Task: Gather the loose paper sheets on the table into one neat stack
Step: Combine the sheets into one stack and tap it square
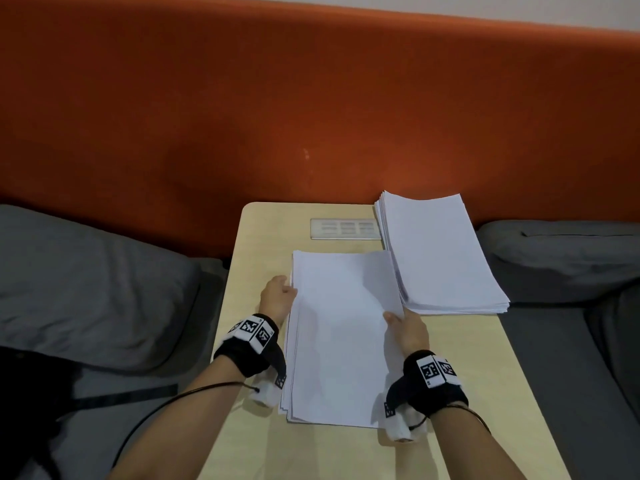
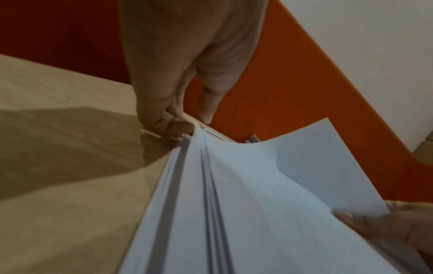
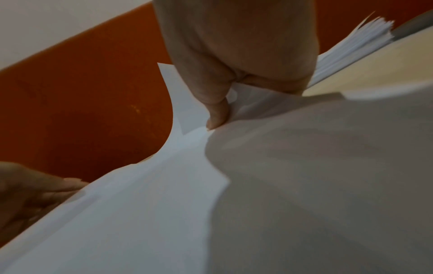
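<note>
A loose pile of white paper sheets (image 1: 343, 337) lies in the middle of the light wooden table (image 1: 263, 237), its edges fanned unevenly (image 2: 211, 204). My left hand (image 1: 285, 289) is at the pile's left edge, fingers (image 2: 168, 120) curled against the sheets and thumb above them. My right hand (image 1: 394, 318) pinches the right edge, thumb (image 3: 216, 115) on the top sheet, which bows upward (image 3: 164, 185). A second, squarer stack of paper (image 1: 440, 254) sits at the table's back right corner, just beyond the right hand.
A white socket panel (image 1: 344, 228) is set into the table behind the pile. Grey cushions (image 1: 86, 289) flank the table on the left and on the right (image 1: 561, 258). An orange padded backrest (image 1: 311, 98) rises behind the table.
</note>
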`<act>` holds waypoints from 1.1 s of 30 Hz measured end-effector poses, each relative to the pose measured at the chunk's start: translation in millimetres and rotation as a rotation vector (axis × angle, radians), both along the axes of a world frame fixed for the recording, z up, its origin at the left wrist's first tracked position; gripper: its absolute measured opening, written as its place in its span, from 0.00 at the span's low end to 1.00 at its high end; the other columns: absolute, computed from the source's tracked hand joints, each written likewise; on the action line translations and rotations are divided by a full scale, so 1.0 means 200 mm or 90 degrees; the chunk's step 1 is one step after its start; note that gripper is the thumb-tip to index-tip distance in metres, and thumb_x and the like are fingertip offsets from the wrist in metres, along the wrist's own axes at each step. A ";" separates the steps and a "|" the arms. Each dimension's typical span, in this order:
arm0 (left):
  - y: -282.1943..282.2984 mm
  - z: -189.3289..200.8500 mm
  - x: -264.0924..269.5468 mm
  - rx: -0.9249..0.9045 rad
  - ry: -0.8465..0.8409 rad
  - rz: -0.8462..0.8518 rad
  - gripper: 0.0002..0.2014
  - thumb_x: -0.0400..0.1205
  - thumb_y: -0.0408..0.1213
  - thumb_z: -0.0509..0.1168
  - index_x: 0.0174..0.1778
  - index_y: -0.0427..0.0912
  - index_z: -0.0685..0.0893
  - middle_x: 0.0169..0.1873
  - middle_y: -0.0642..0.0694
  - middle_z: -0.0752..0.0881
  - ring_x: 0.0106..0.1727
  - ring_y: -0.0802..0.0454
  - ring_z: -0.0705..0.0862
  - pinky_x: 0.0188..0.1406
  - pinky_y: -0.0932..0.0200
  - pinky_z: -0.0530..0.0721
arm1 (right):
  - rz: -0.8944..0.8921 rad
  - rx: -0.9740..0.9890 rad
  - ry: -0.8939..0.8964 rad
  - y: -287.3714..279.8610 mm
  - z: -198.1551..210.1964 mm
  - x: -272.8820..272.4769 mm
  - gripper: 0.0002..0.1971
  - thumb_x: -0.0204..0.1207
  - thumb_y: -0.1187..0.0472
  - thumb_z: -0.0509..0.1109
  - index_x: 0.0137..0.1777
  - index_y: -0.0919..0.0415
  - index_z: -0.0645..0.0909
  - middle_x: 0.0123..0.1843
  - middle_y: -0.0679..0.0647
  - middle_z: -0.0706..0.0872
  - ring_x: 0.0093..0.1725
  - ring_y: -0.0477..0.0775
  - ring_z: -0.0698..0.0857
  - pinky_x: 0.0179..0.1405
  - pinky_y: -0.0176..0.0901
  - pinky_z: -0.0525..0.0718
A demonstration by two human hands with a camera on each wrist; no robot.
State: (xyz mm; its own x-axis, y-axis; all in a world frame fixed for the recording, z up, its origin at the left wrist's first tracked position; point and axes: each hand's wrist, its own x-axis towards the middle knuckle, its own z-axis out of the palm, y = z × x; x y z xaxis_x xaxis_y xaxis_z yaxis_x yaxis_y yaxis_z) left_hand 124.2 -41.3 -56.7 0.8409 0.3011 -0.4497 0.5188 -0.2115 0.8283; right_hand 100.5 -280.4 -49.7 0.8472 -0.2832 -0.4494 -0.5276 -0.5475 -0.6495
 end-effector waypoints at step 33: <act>0.06 0.84 -0.14 -0.162 -0.613 -0.040 0.16 0.80 0.41 0.62 0.64 0.55 0.71 0.59 0.51 0.82 0.58 0.58 0.83 0.64 0.55 0.80 | -0.005 0.417 -0.447 0.11 0.74 0.02 0.10 0.71 0.69 0.74 0.52 0.62 0.81 0.43 0.48 0.87 0.35 0.34 0.86 0.36 0.28 0.83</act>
State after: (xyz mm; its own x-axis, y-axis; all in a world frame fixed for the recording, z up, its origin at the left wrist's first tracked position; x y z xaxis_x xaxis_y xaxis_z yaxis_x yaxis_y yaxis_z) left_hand 95.3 -29.7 111.1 0.8921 0.2327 0.3873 -0.4040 0.0271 0.9143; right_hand 105.3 -258.6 99.0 0.9827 -0.1623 0.0889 0.0963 0.0388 -0.9946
